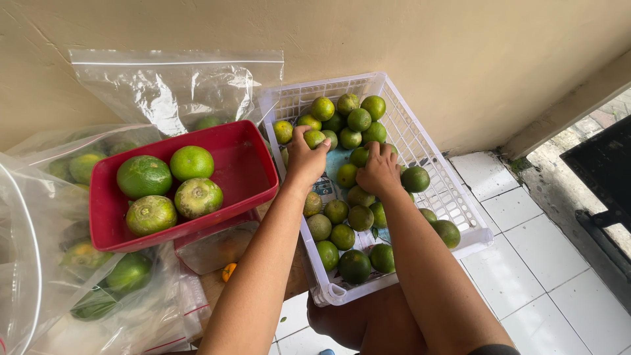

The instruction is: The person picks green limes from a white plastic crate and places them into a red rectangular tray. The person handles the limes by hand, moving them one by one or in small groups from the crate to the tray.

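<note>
A white slotted plastic basket (453, 197) is tilted against the wall and holds many small green citrus fruits (358, 120). Both my arms reach into it. My left hand (303, 158) is closed around one small green fruit (314, 138) near the basket's upper left. My right hand (379, 172) lies knuckles up over the middle of the pile, its fingers curled on fruit beneath; what it grips is hidden. More small fruits (342, 236) lie lower in the basket by my forearms.
A red plastic tub (253, 167) at left holds several large green citrus (144, 176). Clear zip bags (177, 85) with more green fruit (128, 273) surround it. A beige wall stands behind. White floor tiles (526, 263) lie at right, with a dark opening at far right.
</note>
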